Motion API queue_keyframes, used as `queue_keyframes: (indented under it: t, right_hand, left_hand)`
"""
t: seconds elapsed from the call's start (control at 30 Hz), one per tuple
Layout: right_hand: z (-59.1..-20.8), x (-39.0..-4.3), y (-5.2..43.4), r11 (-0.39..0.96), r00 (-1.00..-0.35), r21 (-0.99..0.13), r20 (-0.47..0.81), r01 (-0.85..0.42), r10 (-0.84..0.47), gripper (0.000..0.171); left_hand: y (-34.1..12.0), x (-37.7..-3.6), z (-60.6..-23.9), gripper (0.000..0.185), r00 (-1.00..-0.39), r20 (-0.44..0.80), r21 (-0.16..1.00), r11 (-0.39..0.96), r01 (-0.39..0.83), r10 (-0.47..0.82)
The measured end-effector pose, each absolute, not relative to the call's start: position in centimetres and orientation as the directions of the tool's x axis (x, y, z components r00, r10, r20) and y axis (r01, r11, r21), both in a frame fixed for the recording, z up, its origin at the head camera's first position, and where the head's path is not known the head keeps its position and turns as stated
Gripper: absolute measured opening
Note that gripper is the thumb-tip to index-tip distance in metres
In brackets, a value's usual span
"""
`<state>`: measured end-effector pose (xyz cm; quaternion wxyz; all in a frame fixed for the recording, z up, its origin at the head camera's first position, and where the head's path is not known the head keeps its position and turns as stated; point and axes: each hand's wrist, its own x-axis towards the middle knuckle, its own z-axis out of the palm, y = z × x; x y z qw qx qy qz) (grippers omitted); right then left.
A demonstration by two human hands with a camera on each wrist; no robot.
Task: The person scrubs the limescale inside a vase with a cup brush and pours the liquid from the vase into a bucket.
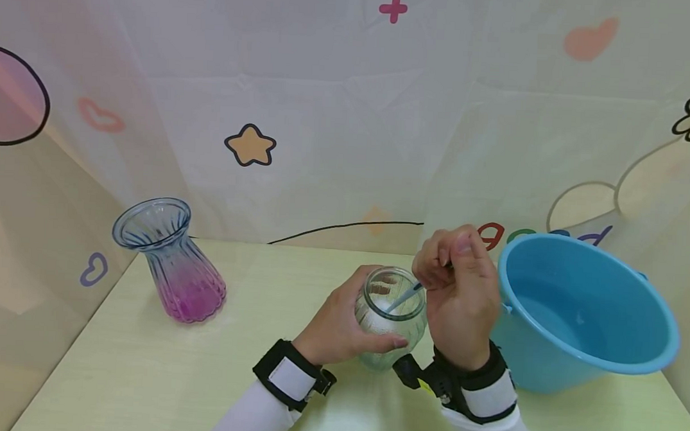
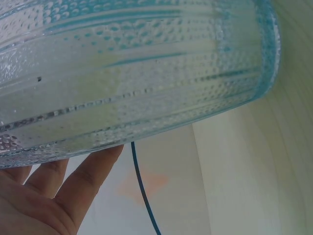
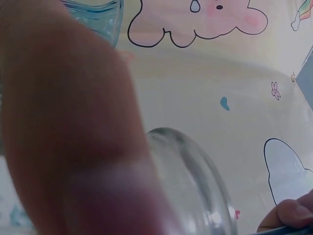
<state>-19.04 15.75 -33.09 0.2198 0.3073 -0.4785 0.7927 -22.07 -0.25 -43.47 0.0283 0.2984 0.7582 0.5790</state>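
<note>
My left hand (image 1: 337,327) grips a clear ribbed glass jar (image 1: 412,328), its thumb across the near side and its fingers round the far side. The jar tilts above the table. In the left wrist view the dimpled glass wall (image 2: 161,73) fills the upper part, with fingers (image 2: 90,176) behind it. A thin grey-blue stick-like tool (image 1: 404,298) reaches through the jar mouth. My right hand (image 1: 460,291) pinches the tool's upper part, its fingers curled. Something whitish lies at the tool's lower end inside; its kind is unclear. A blurred digit covers much of the right wrist view.
At the left a fluted glass vase (image 1: 188,279), blue above and pink below, stands on the pale wooden table (image 1: 159,374). A blue plastic bucket (image 1: 547,359) stands close to my right hand. A printed cloth (image 1: 326,112) hangs behind the table.
</note>
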Motion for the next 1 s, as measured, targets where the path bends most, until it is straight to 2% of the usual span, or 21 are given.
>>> queue_keyframes:
  t: [0.33,0.5,1.0]
  right_hand:
    - [-33.5,-19.0,14.9,-0.347,-0.788,-0.741,0.615,-0.575,-0.007,0.031]
    - [-33.7,-19.0,14.5,-0.324,-0.777,-0.749,0.627,-0.578,-0.064,0.030]
    - [-33.8,-19.0,14.5,-0.193,-0.801,-0.823,0.565,-0.534,-0.197,0.032]
  left_hand:
    - [-0.3,-22.0,-43.4,0.090,-0.819,0.297,0.904,0.132,0.407,0.491]
    - [-0.2,-22.1,-43.5,0.088,-0.812,0.299,0.906,0.120,0.407,0.501]
    - [-0.2,-22.1,-43.4,0.086,-0.807,0.304,0.904,0.113,0.411,0.506]
